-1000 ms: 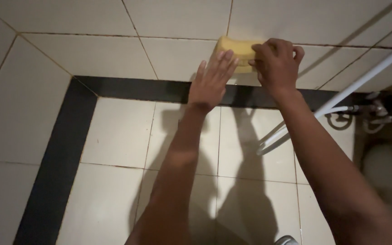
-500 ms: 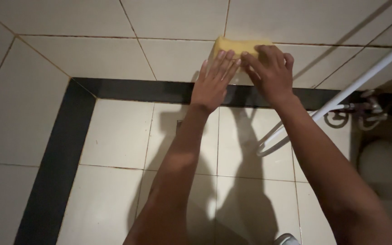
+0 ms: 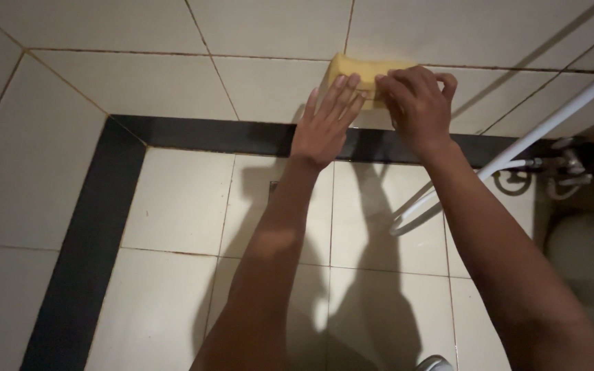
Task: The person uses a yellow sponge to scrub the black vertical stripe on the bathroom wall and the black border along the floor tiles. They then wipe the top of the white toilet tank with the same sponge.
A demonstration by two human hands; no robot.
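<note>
Head view. I have both hands on a yellow sponge (image 3: 359, 72), pressed against the cream wall tile (image 3: 269, 86) at about 12 o'clock in the frame, just above the black tile border (image 3: 201, 134).

My left hand (image 3: 324, 124) lies flat, fingers straight and close together, fingertips on the sponge's lower left edge. My right hand (image 3: 414, 106) is curled over the sponge's right end, fingers bent around it in a firm grasp.

Progress, as I judge it: the sponge sits on one tile of the wall only. I cannot tell by this light which tiles are wiped; no foam or wet streaks show. The floor tiles (image 3: 180, 206) at 6 to 8 o'clock look untouched.

At 3 o'clock a white hose (image 3: 551, 124) runs down to a metal tap fitting (image 3: 565, 172).

Containers: none that I can make out.
</note>
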